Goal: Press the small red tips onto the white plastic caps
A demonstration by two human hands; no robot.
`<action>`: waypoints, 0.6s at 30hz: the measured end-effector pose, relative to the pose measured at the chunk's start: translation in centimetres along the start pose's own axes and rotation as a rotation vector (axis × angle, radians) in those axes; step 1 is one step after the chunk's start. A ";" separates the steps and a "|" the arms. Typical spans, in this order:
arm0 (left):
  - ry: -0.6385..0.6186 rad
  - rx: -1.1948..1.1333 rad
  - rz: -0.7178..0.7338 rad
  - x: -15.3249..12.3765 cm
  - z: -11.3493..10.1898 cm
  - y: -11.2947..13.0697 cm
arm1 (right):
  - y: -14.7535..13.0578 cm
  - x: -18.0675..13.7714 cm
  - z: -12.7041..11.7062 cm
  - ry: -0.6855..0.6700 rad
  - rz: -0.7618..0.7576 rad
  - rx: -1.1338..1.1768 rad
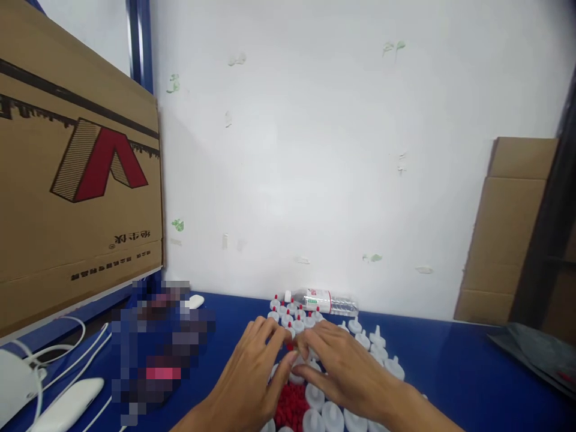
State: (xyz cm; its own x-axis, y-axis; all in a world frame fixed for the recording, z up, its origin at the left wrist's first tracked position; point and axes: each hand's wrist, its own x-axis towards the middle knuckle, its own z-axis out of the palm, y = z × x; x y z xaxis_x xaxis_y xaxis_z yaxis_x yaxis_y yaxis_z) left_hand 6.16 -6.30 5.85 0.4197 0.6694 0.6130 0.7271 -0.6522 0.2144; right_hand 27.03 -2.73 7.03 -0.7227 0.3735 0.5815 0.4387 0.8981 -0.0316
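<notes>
On the blue bench (pixel 450 372), close to the lower edge of the view, many white caps (pixel 378 345) with small red tips stand tightly together, and a heap of loose red pieces (pixel 290 405) lies among them. The left hand (pixel 252 372) and the right hand (pixel 346 366) are both lowered over this group, palms down, with their fingertips meeting above the middle caps. The fingers are bent and hide what is under them, so I cannot tell whether either hand is clamped on a cap or only touching it.

In my judgement, the risk comes from the crowding. The caps are light and nearly touch each other, so a sleeve or the side of a finger could push over the neighbours, or scatter the red pieces across the bench. The caps lie directly below and just beyond the fingertips, and the red heap lies between the two wrists.

Behind the caps, a clear bottle (pixel 328 302) lies on its side near the wall. A cardboard box (pixel 76 180) and white cables (pixel 85 354) are at the left.
</notes>
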 end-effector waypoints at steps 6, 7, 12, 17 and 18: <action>-0.074 0.040 0.096 0.2 -0.1 -0.4 | 0.1 0.1 -0.2 0.027 -0.127 -0.029; -0.073 0.024 0.094 0.3 -0.2 -0.4 | 0.2 0.3 -0.4 0.036 -0.179 -0.047; -0.024 -0.170 0.005 0.5 -0.2 0.0 | -0.6 1.3 -1.4 0.118 -0.357 -0.212; 0.023 -0.340 -0.130 -0.2 0.1 0.3 | -0.2 1.0 -1.9 0.194 -0.424 -0.333; 0.031 -0.387 -0.165 -0.4 0.1 0.3 | 0.7 0.8 -2.3 0.204 -0.434 -0.357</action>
State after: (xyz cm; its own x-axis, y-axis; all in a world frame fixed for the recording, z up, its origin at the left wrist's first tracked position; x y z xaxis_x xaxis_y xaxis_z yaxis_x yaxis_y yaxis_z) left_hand 6.25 -6.75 5.61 0.2939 0.7689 0.5678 0.5232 -0.6266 0.5776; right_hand 28.00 -2.29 9.38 -0.7746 -0.0941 0.6254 0.3037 0.8120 0.4983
